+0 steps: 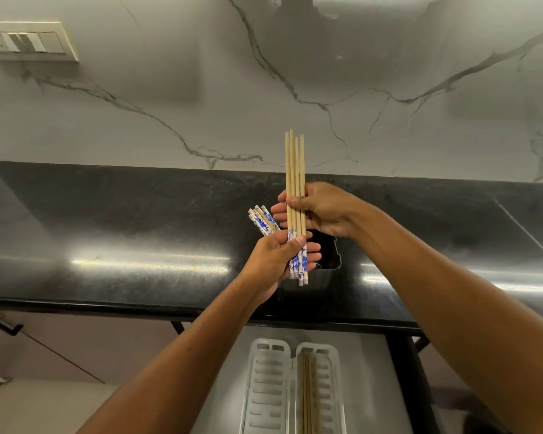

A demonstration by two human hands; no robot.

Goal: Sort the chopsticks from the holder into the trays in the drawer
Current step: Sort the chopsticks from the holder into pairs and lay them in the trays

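Both hands hold a bundle of several wooden chopsticks (294,170) upright over the black counter; their lower ends are patterned blue and white. My right hand (322,211) grips the bundle at mid-length. My left hand (275,261) grips the patterned ends and also holds a second cluster of blue-and-white chopstick ends (261,221) that fans out to the upper left. A black holder (325,256) stands on the counter just behind the hands, mostly hidden. Below, the open drawer holds two white slotted trays: the left tray (268,386) looks bare, the right tray (325,386) has several plain wooden chopsticks (308,393).
The black stone counter (138,233) runs the full width, with a marble-patterned wall behind it. A switch plate (29,42) is on the wall at the upper left. The metal drawer bottom (367,371) shows beside the trays. A cabinet handle (0,325) is at the left.
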